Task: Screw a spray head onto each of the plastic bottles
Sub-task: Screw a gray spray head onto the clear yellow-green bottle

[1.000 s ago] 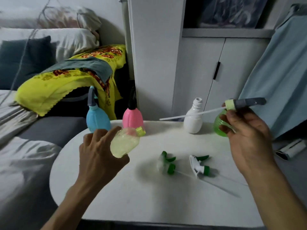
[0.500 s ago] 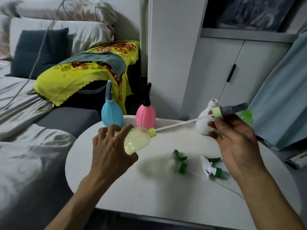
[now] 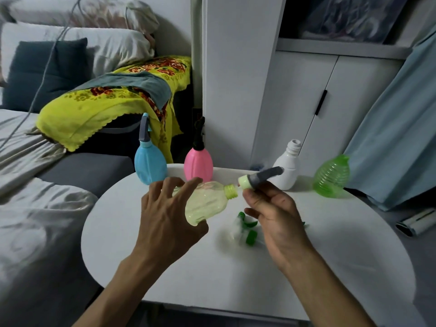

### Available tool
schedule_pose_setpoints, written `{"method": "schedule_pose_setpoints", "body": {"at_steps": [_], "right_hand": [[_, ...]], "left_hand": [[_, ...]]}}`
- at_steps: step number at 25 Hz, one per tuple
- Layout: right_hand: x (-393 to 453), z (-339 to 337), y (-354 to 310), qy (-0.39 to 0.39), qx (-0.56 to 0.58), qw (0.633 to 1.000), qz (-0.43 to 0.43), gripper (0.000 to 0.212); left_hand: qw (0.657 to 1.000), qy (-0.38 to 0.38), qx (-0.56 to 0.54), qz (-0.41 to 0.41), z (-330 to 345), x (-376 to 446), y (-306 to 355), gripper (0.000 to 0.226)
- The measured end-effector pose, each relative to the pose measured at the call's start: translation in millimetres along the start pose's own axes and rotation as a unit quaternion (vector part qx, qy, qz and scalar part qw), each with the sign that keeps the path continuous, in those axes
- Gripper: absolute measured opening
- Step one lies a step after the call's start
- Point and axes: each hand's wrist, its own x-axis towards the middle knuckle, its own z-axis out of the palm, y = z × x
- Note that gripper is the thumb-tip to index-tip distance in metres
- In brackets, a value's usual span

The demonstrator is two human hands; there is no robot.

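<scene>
My left hand [image 3: 165, 215] holds a pale yellow bottle [image 3: 205, 201] on its side above the white round table [image 3: 330, 256], neck pointing right. My right hand [image 3: 276, 215] grips a grey spray head with a light green collar [image 3: 257, 178], the collar almost touching the bottle's neck; its tube is inside the bottle. A blue bottle [image 3: 149, 166] and a pink bottle [image 3: 198, 162] stand at the table's back, each with a spray head on. A white bottle [image 3: 286, 168] and a green bottle [image 3: 331, 177] stand open-necked. A loose green-and-white spray head [image 3: 245, 230] lies under my hands.
A bed with grey sheets and a yellow floral blanket [image 3: 106, 102] lies to the left. A white cabinet [image 3: 306, 102] rises behind the table. A light blue curtain [image 3: 396, 128] hangs at the right.
My right hand moved the spray head left toward the yellow bottle, and its tube slid into the neck. The view shifted left.
</scene>
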Motion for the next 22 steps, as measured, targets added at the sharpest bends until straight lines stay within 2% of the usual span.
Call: {"method": "schedule_pose_setpoints", "body": {"at_steps": [13,16,19,22], "right_hand": [[-11,12,15,-0.011,-0.027,0.999,0.027,0.023],[-11,13,10,0.023,-0.055,0.998,0.026,0.019],[-10,10,2,0.072,-0.079,0.992,0.065,0.036],[-7,5,-2,0.089,-0.123,0.982,0.108,0.038]], "left_hand": [[1.000,0.008,-0.017,-0.005,-3,-3,-1,0.083],[1.000,0.010,0.010,0.003,-3,-3,-1,0.082],[0.999,0.027,0.032,0.024,-3,-4,3,0.081],[0.996,0.045,0.050,0.053,-4,-4,4,0.081]]}}
